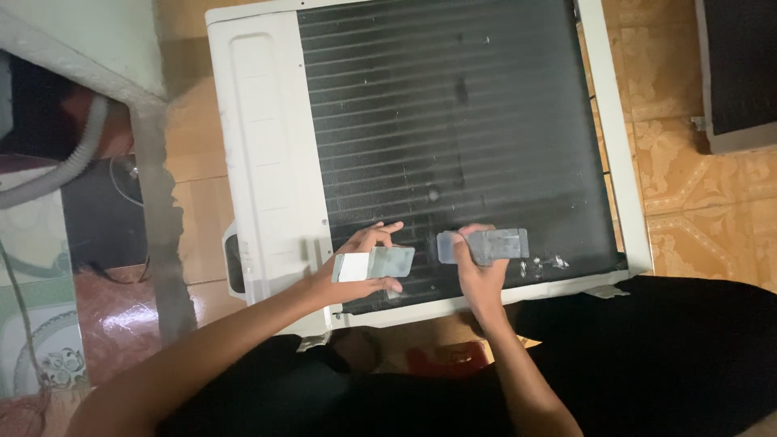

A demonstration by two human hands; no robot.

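A white air conditioner outdoor unit (pixel 267 154) lies flat on the floor, its black finned coil (pixel 453 121) facing up. My left hand (pixel 356 271) holds a small flat grey metal plate (pixel 380 263) over the coil's near edge. My right hand (pixel 477 271) grips a second grey metal plate (pixel 490 243) just to the right, also above the coil. The two plates are a little apart. Small bright bits (pixel 541 265) lie on the coil beside my right hand.
Patterned orange floor tiles (pixel 688 178) surround the unit. Another dark finned panel (pixel 740 73) sits at the top right. A grey hose (pixel 69 162) and a wall edge (pixel 150 202) are at the left. A red object (pixel 445 356) lies near my knees.
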